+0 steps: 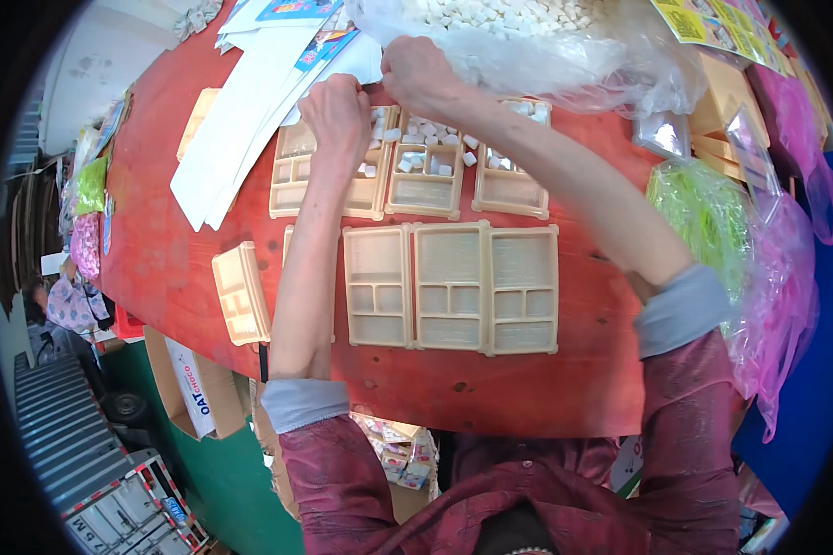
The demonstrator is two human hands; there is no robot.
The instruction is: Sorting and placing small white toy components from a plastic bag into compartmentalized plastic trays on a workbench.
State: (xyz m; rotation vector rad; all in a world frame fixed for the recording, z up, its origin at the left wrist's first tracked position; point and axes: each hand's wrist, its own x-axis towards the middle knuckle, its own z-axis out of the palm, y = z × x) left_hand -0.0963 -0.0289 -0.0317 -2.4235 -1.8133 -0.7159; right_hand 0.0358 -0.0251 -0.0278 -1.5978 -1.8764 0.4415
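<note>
My left hand is closed in a fist above the far row of cream trays, beside a stack of white printed sheets. To its right, my right hand is also closed, at the near left edge of a clear plastic bag. What either hand holds, if anything, is hidden by the fingers. Small white chunky pieces fill the bag. More white pieces lie in the far compartments of the far trays. My left forearm crosses over the trays.
Nearer me, a row of divided cream trays stands on the red table. One tray lies askew on the left. Green plastic packaging and pink plastic bags line the right edge. A cardboard box sits below left.
</note>
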